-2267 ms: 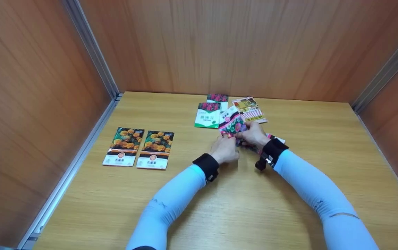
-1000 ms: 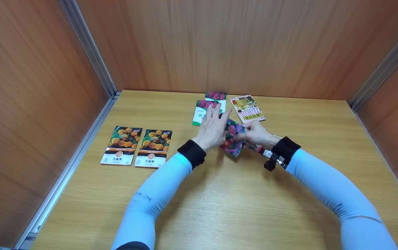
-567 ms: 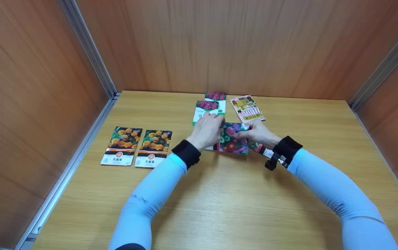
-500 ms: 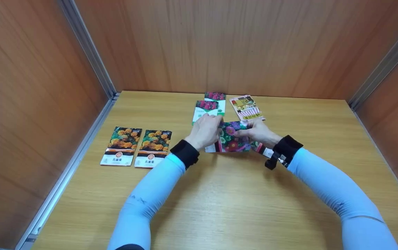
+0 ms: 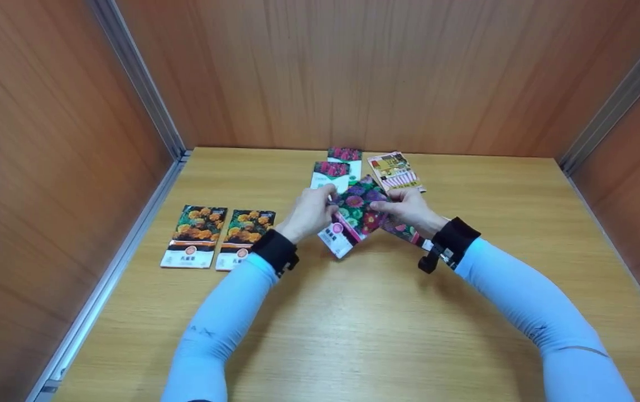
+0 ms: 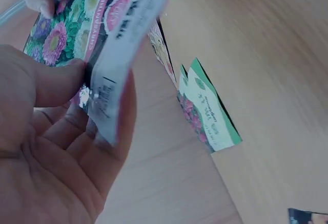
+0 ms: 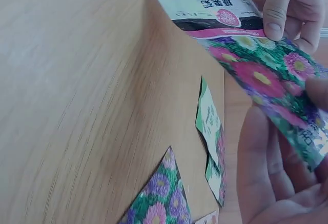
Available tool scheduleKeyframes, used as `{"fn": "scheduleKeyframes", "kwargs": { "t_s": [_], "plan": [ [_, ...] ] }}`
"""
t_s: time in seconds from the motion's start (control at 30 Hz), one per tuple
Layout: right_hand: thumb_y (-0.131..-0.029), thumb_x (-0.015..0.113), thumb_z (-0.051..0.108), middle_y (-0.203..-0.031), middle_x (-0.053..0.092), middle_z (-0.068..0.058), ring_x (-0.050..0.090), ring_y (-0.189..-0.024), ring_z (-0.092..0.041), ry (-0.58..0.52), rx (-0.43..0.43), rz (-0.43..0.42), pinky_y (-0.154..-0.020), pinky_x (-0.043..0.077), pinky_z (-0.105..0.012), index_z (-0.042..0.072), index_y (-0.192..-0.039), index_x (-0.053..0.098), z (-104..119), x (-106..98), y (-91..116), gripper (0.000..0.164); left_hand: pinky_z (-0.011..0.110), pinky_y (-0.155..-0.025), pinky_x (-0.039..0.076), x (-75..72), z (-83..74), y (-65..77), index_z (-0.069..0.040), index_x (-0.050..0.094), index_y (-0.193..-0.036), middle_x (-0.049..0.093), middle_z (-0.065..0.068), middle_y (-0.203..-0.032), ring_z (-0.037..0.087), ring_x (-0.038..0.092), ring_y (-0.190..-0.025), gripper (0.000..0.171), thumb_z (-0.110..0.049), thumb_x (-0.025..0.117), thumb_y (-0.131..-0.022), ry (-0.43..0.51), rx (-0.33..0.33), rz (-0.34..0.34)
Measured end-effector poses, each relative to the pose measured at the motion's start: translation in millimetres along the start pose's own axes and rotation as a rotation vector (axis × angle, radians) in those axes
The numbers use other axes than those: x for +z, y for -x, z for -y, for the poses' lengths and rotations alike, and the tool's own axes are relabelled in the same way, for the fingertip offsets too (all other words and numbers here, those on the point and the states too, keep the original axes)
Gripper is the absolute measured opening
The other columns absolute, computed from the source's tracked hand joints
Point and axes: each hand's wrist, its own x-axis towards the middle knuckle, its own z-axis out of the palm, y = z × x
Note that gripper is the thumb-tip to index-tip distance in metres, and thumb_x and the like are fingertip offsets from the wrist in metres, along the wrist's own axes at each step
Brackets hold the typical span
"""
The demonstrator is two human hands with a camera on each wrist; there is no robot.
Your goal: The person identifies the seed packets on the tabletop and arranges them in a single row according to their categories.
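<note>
Both hands hold one chrysanthemum seed packet, tilted above the table with its white lettered end towards the near left. My left hand pinches its left edge; in the left wrist view the thumb lies on the printed front and the fingers behind. My right hand pinches the opposite edge near the flower-picture end, thumb on the front. Below the right hand lies a second packet with similar flowers, partly covered in the head view. Just behind the held packet are two overlapping green-and-white packets with magenta flowers.
Two orange-flower packets lie side by side on the left of the table, the right one partly behind the left wrist. A packet with red-and-white stripes lies at the back. Wooden panels enclose the table's back and sides.
The left hand reached across the packet, took its edge and drew back left. The packet, sideways half a second ago, has turned so its white end points to the near left.
</note>
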Motion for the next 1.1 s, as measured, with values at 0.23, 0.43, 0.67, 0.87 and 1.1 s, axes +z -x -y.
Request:
{"fn": "scheduleKeyframes", "kwargs": {
  "t_s": [0.23, 0.43, 0.67, 0.87, 1.1],
  "plan": [
    [-0.106, 0.08, 0.018, -0.094, 0.087, -0.005, 0.084, -0.078, -0.015, -0.087, 0.032, 0.004, -0.08, 0.071, -0.035, 0.012, -0.106, 0.076, 1.1, 10.9, -2.3, 0.008, 0.03, -0.074, 0.047, -8.3, 23.4, 11.8, -0.005, 0.069, -0.121, 0.077, 0.015, -0.106, 0.023, 0.067, -0.09, 0.013, -0.01, 0.069, -0.109, 0.166, -0.079, -0.046],
    [-0.106, 0.079, 0.017, -0.09, 0.085, -0.002, 0.083, -0.079, -0.016, -0.093, 0.063, 0.035, -0.081, 0.071, -0.033, 0.011, -0.104, 0.077, 3.9, 33.3, -7.6, 0.006, 0.031, -0.078, 0.05, -9.6, 36.3, 17.5, -0.003, 0.067, -0.117, 0.074, 0.015, -0.103, 0.026, 0.069, -0.092, 0.013, -0.009, 0.072, -0.106, 0.254, -0.111, -0.112],
    [-0.107, 0.079, 0.019, -0.083, 0.083, 0.001, 0.08, -0.074, -0.015, -0.04, 0.114, 0.029, -0.073, 0.069, -0.029, 0.014, -0.096, 0.078, 5.5, 57.3, -13.0, 0.013, 0.041, -0.089, 0.06, -14.0, 44.1, 22.9, -0.004, 0.069, -0.124, 0.077, 0.018, -0.116, 0.031, 0.074, -0.104, 0.02, -0.012, 0.073, -0.107, 0.269, -0.186, -0.114],
    [-0.106, 0.08, 0.017, -0.079, 0.081, 0.0, 0.076, -0.065, -0.011, -0.019, 0.131, 0.005, -0.065, 0.067, -0.026, 0.013, -0.094, 0.079, 4.0, 70.4, -15.4, 0.013, 0.035, -0.081, 0.058, -20.0, 54.7, 28.9, -0.004, 0.075, -0.116, 0.077, 0.015, -0.108, 0.026, 0.072, -0.095, 0.015, -0.016, 0.073, -0.108, 0.223, -0.219, -0.093],
    [-0.107, 0.079, 0.02, -0.076, 0.079, -0.001, 0.075, -0.062, -0.01, 0.044, 0.167, 0.006, -0.061, 0.064, -0.024, 0.01, -0.092, 0.079, 3.0, 86.5, -21.3, 0.018, 0.026, -0.06, 0.046, -23.1, 68.3, 38.3, -0.004, 0.08, -0.103, 0.072, 0.007, -0.084, 0.017, 0.061, -0.07, 0.017, -0.02, 0.077, -0.106, 0.13, -0.274, -0.023]
  ]
}}
